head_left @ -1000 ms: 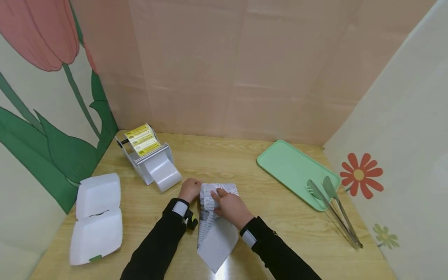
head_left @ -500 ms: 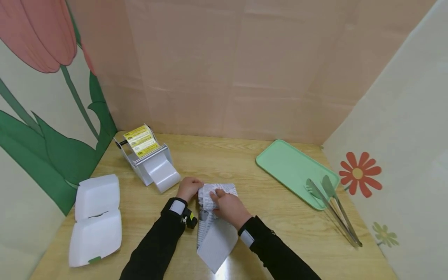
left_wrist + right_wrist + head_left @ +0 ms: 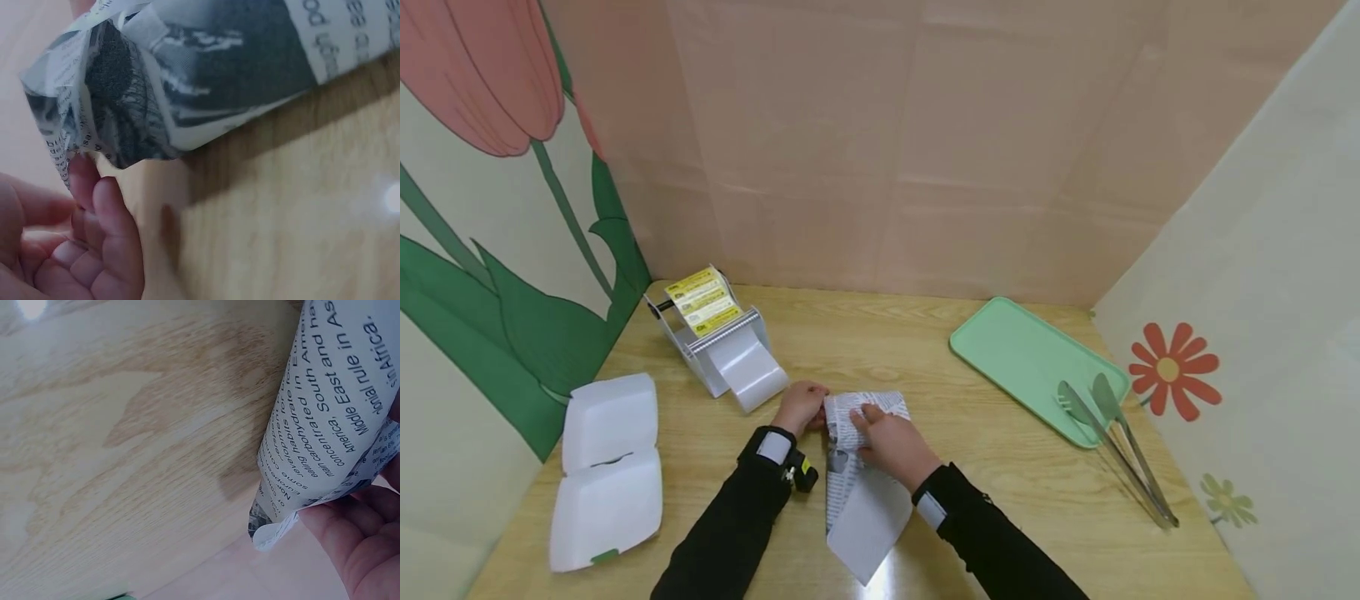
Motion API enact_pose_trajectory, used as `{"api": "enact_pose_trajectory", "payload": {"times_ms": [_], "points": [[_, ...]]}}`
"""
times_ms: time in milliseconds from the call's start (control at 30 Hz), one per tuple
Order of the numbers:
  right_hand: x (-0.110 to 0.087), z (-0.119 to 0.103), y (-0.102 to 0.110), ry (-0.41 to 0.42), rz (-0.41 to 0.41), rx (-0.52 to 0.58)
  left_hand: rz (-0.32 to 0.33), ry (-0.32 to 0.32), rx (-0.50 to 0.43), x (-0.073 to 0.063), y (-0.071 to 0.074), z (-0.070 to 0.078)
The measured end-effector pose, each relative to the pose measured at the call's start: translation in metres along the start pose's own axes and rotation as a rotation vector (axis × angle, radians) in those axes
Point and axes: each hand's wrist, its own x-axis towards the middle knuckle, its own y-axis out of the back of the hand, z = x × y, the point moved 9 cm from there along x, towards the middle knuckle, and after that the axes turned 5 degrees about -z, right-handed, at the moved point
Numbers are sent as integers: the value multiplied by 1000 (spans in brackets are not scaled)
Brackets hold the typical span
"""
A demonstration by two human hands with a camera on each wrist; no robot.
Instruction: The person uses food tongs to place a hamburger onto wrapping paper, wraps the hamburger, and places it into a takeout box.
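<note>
A folded parcel of newsprint wrapping paper lies on the table in front of the person, its pale unprinted flap pointing toward the near edge. Beside its far left corner is the left hand; the left wrist view shows its curled fingers at a crumpled fold of the paper's end. Across the top lies the right hand, pressing the paper with spread fingers. In the right wrist view, one of its fingers touches the paper's folded end. What the paper encloses is hidden.
At the far left stands a label dispenser with yellow and white labels. An opened white clamshell box sits left of the arms. To the right, metal tongs rest partly on a mint-green tray. Papered walls bound the wooden table.
The left hand has shifted slightly at the paper's far left corner, and its wrist has moved a little to the left. The right hand keeps its place on the paper.
</note>
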Motion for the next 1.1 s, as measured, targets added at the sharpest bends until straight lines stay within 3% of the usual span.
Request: {"api": "enact_pose_trajectory", "payload": {"times_ms": [167,433,533,667,733,800,867,933,1100], "points": [[0,0,-4,-6,4,9,-12,-11,108,0,4,5],[-1,-4,-6,39,44,-22,8,11,46,3,4,-7],[-3,-3,-3,57,67,-28,67,-109,181,0,6,5],[-6,-2,1,76,88,-17,157,-426,529,-21,-1,46],[-7,-2,4,93,107,-6,113,-580,657,-36,-14,64],[-7,-2,4,106,126,3,2,-689,735,-50,-31,75],[-7,-2,5,115,152,11,-112,-742,779,-60,-45,78],[-7,0,5,114,173,28,-178,-743,802,-65,-53,77],[-9,6,5,87,189,71,-216,-700,815,-64,-58,73]]}}
